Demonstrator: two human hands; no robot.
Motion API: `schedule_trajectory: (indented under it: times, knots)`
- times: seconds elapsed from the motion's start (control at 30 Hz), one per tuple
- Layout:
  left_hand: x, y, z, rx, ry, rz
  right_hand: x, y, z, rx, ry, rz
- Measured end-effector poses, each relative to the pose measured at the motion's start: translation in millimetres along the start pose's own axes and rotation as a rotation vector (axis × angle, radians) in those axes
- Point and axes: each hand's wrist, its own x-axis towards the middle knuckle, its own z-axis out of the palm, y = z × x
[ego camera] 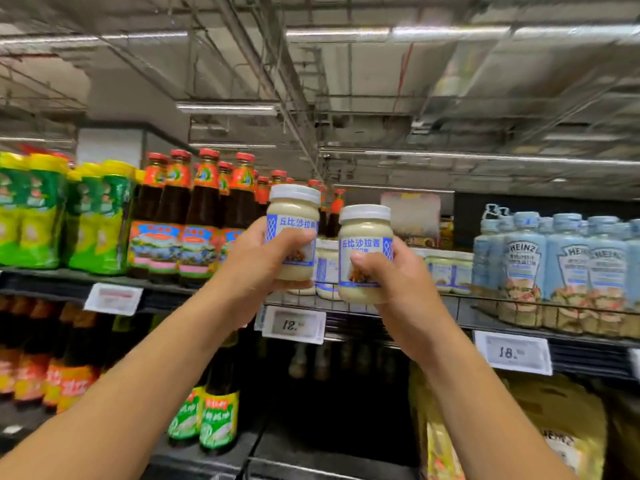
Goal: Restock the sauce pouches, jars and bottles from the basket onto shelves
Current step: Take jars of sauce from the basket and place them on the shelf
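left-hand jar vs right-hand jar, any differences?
The left-hand jar is held higher than the right-hand jar. The left-hand jar shows its label's diamond strip at the left edge, the right-hand jar at the right edge, so they are turned differently. Shared: white lid, cream filling, blue-and-white label, upright, each in the grip of one hand, left hand and right hand.

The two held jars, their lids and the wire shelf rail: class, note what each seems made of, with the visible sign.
The left jar and right jar: clear, glossy walls with pale sauce showing through; glass or hard plastic, cannot tell which. Their lids: white, dull, probably plastic. The wire shelf rail: thin dark rods, likely coated metal.
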Motion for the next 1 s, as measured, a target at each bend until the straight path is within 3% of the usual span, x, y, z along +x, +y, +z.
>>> schedule_trajectory:
  times: [0.27, 0.43, 0.57, 0.77, 1.0]
  knots:
    - [67.6, -11.3, 26.5, 0.185, -0.088, 0.108, 34.6, -22.7, -46.8, -0.349, 0.166, -0.015]
    - [90.6, -20.7, 47.5, 0.38, -0.157, 0.185, 54.8, -19.5, -75.7, -0.409, 0.22, 0.021]
    - [95.7, -25.1, 57.3, 0.69, -0.132, 0.288, 62.0, -12.8, -90.2, -0.546, 0.222, 0.027]
    - [104.8, -35.8, 64.4, 0.853, -0.14, 0.364, 60.1, -8.4, -102.7, -0.72, 0.184, 0.126]
    - [111.3, -49.0, 65.7, 1.039, -0.256, 0.256, 59.8, -9.3, -106.3, -0.902, 0.084, 0.282]
